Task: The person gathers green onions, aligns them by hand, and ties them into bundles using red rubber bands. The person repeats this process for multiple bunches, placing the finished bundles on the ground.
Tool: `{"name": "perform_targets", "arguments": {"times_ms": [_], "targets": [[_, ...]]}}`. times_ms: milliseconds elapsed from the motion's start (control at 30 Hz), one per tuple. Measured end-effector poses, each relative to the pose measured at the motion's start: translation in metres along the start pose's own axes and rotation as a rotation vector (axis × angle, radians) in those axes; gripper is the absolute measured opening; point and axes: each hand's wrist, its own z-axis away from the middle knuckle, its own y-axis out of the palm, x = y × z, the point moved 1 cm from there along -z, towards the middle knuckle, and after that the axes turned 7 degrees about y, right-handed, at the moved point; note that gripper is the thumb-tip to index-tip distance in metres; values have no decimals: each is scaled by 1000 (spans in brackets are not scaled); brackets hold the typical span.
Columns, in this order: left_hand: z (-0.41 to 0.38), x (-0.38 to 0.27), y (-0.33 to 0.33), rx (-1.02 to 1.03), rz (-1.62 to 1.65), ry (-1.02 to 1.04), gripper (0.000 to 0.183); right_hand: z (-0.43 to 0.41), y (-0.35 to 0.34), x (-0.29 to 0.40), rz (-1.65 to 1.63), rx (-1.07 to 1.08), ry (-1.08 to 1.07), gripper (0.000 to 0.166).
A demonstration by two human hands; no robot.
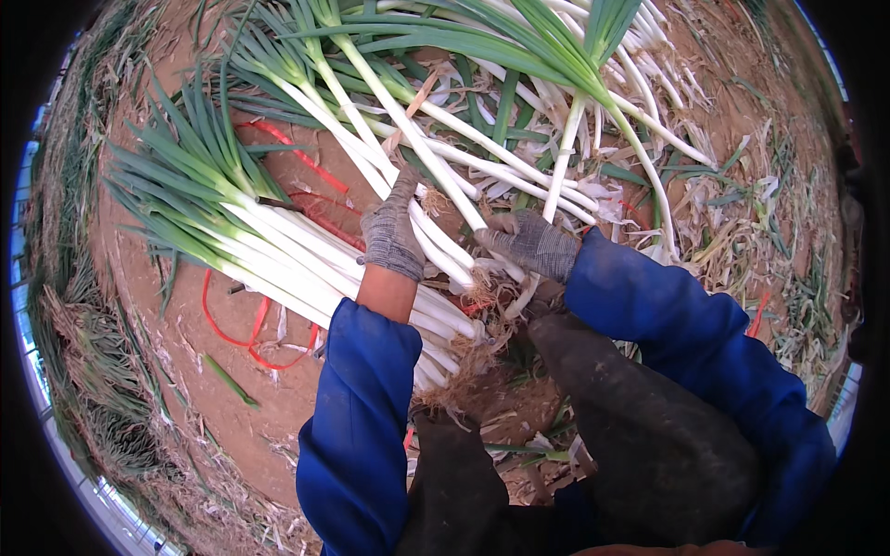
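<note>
Both of my hands wear grey knitted gloves. My left hand (395,233) is closed around a few long green onions (365,149), whose white stalks slant down to the right and end in roots. My right hand (532,243) has its fingers curled on the lower stalk of another long green onion (445,174), just right of the left hand. Beneath my left wrist lies a thick row of green onions (292,254), leaves to the upper left. Their tangled roots (452,379) reach close to my knees. The palm side of each hand is hidden.
More green onions (570,149) lie crossed at the top right, above dry peelings (737,236). Red strapping (254,344) loops over the brown soil (195,410) and runs beneath the row. Piled leaves (104,368) line the left side.
</note>
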Motion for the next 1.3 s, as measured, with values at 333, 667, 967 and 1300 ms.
{"name": "perform_targets", "arguments": {"times_ms": [333, 667, 967, 1300], "targets": [[40, 50, -12, 184, -531, -14, 31, -61, -9, 26, 66, -73, -122, 55], [25, 36, -47, 100, -75, -8, 24, 5, -67, 41, -356, -366, -76, 37], [30, 50, -32, 285, 282, -122, 38, 6, 41, -28, -89, -37, -1, 59], [65, 23, -12, 520, 304, -186, 47, 39, 20, 31, -361, 145, -37, 61]]}}
